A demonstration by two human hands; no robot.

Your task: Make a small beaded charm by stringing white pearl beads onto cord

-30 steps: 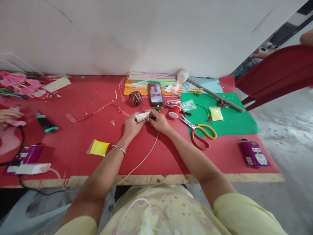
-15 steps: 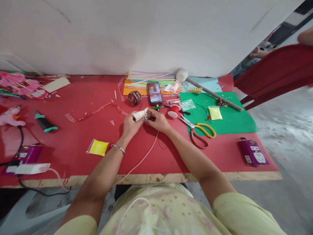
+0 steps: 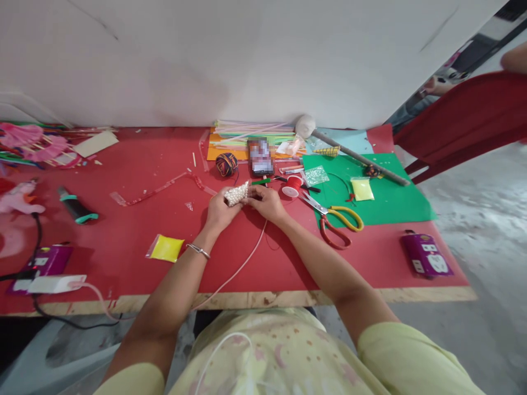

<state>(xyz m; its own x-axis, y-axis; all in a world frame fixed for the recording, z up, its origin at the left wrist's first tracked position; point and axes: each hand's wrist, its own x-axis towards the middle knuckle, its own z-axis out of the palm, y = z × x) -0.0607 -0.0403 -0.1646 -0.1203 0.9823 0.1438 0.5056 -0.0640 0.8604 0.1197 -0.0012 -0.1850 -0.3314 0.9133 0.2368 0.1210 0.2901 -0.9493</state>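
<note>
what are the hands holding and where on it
A small pearl-bead-covered piece: left hand grips its left end, right hand its right end.

Pale yellow-green short sleeves, silver bangle [image 3: 198,250] on left wrist

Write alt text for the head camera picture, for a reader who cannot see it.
A person's left hand and right hand together hold a small pearl-covered piece over a red table. Scissors, a red spool, a phone and a yarn ball lie nearby.
</note>
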